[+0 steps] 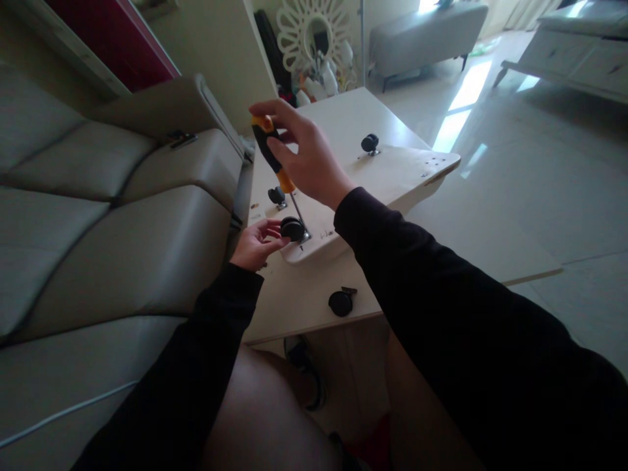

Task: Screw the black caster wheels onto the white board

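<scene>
My right hand (299, 147) is wrapped round the yellow and black handle of a screwdriver (271, 154). The shaft slants down, and its tip meets the metal plate of a black caster wheel (292, 229) at the near corner of a white board (338, 203). With its fingers, my left hand (258, 245) grips that caster from the left side. Two more casters stand upright on the board, one near its left corner (277, 195) and one toward the far side (369, 142). At the board's right corner, screw holes show.
A loose caster (340, 303) lies on the white table (289, 307) near its front edge. Along the left runs a grey sofa (171, 242) with a small dark object (182, 139) on it. A framed mirror (316, 36) and a grey bench (426, 39) stand behind.
</scene>
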Tool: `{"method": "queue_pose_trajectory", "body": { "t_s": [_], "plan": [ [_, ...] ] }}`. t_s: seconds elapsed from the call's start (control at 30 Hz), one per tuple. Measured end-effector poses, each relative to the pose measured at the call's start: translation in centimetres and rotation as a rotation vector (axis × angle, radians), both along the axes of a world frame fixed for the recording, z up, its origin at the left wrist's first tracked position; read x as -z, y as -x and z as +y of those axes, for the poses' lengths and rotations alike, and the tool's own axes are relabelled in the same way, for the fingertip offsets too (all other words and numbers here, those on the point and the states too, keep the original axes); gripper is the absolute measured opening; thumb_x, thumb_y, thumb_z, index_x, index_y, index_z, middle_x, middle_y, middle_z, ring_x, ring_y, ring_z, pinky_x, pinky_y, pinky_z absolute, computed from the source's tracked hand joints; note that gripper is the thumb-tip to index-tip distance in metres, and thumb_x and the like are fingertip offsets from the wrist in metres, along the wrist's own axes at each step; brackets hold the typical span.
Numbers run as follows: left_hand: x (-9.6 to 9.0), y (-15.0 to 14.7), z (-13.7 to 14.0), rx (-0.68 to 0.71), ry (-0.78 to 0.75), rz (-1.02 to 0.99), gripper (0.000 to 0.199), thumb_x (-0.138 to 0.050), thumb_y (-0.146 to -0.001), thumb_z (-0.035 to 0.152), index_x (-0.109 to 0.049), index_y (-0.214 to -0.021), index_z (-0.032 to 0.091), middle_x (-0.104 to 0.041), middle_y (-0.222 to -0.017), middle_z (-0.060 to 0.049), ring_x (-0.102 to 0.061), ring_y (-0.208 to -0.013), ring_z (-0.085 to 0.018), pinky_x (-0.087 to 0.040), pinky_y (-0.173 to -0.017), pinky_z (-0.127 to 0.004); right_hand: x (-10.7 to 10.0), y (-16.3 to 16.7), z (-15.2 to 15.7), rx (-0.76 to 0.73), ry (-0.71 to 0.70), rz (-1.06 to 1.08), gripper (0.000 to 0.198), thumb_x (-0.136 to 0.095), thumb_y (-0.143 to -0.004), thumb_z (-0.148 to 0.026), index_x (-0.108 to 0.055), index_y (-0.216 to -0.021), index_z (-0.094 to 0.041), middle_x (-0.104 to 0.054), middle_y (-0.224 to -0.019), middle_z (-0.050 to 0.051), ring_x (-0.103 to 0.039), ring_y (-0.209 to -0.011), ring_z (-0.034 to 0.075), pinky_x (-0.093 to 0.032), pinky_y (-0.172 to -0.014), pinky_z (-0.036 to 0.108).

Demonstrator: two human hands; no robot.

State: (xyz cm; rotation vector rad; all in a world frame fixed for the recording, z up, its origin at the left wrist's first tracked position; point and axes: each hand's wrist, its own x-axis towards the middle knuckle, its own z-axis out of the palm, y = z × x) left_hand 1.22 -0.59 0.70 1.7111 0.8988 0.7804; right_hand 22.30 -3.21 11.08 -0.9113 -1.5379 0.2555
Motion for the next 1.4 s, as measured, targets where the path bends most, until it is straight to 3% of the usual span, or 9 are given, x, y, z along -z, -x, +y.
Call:
{"method": "queue_pose_trajectory", "body": {
  "t_s": [0.1,0.27,0.43,0.53,0.67,0.87,1.1,1.27,1.4],
  "plan": [
    [-0.1,-0.1,0.0,0.003,-0.007,0.003,0.048,-0.093,-0.057,0.035,-0.077,-0.098,0.017,-0.075,-0.095,-0.006,-0.063,-0.078,-0.019,-0.052,-0.075,-0.035,-0.2,-0.4,-0.1,-0.023,0.011,0.006,0.037,-0.059,-0.082,-0.015,-0.062,-0.116,-0.029,-0.075,-0.121,-0.004,-0.068,-0.108,0.013,-0.057,-0.094,0.027],
    [-0.4,-0.3,-0.2,0.008,-0.003,0.026,0.048,-0.093,-0.057,0.036,-0.075,-0.097,0.017,-0.075,-0.095,-0.007,-0.063,-0.079,-0.02,-0.052,-0.077,-0.037,-0.1,-0.8,-0.3,0.15,-0.066,0.062,0.037,-0.081,-0.068,-0.028,-0.06,-0.097,-0.032,-0.068,-0.111,0.001,-0.062,-0.091,0.017,-0.058,-0.088,0.032],
    [-0.4,-0.3,-0.2,-0.003,-0.001,0.036,0.049,-0.094,-0.057,0.038,-0.073,-0.096,0.017,-0.074,-0.095,-0.006,-0.063,-0.079,-0.02,-0.051,-0.076,-0.036,0.1,-0.5,-0.5,0.055,-0.009,0.085,0.026,-0.051,-0.088,-0.016,-0.053,-0.111,-0.026,-0.069,-0.115,0.003,-0.065,-0.101,0.015,-0.056,-0.098,0.032],
    [-0.3,-0.2,-0.2,-0.01,0.003,0.036,0.05,-0.095,-0.056,0.038,-0.072,-0.095,0.017,-0.073,-0.095,-0.006,-0.063,-0.08,-0.02,-0.051,-0.075,-0.036,-0.2,-0.4,-1.0,0.04,0.077,0.054,0.031,-0.056,-0.087,-0.013,-0.052,-0.114,-0.027,-0.069,-0.118,-0.001,-0.064,-0.097,0.013,-0.057,-0.092,0.027],
    [-0.3,-0.1,-0.2,-0.004,0.006,0.036,0.049,-0.095,-0.056,0.037,-0.072,-0.095,0.017,-0.074,-0.096,-0.007,-0.063,-0.079,-0.02,-0.052,-0.075,-0.036,-0.3,-0.5,-1.4,0.155,0.029,0.048,0.038,-0.076,-0.077,-0.02,-0.052,-0.105,-0.029,-0.066,-0.119,-0.001,-0.06,-0.104,0.013,-0.057,-0.097,0.025],
    [-0.5,-0.1,-0.2,0.004,-0.019,0.038,0.047,-0.094,-0.057,0.036,-0.072,-0.094,0.018,-0.074,-0.094,-0.006,-0.063,-0.079,-0.019,-0.052,-0.075,-0.036,0.1,-0.2,-1.1,0.009,0.031,0.105,0.029,-0.048,-0.087,-0.016,-0.048,-0.114,-0.028,-0.071,-0.122,0.001,-0.067,-0.112,0.017,-0.059,-0.093,0.033],
    [-0.2,0.1,0.0,0.006,-0.019,0.038,0.049,-0.094,-0.057,0.038,-0.072,-0.096,0.017,-0.074,-0.092,-0.007,-0.064,-0.079,-0.02,-0.052,-0.075,-0.036,-0.3,-0.5,-1.7,0.119,-0.01,0.056,0.036,-0.075,-0.076,-0.022,-0.052,-0.104,-0.027,-0.069,-0.119,0.0,-0.059,-0.09,0.015,-0.056,-0.091,0.031],
    [-0.2,0.0,0.0,0.001,-0.007,0.023,0.049,-0.095,-0.056,0.035,-0.072,-0.095,0.017,-0.073,-0.091,-0.006,-0.065,-0.079,-0.02,-0.053,-0.076,-0.036,-0.1,-0.3,-1.3,-0.054,0.002,0.145,0.023,-0.048,-0.087,-0.015,-0.051,-0.107,-0.025,-0.069,-0.106,0.003,-0.063,-0.091,0.016,-0.056,-0.093,0.032],
    [-0.2,-0.1,0.0,0.009,0.002,0.008,0.049,-0.095,-0.056,0.034,-0.071,-0.095,0.016,-0.073,-0.092,-0.005,-0.065,-0.08,-0.019,-0.053,-0.078,-0.036,-0.4,-0.4,-1.1,-0.051,0.041,0.133,0.025,-0.061,-0.082,-0.019,-0.052,-0.103,-0.027,-0.07,-0.101,-0.001,-0.063,-0.085,0.015,-0.058,-0.082,0.029]
  ]
}}
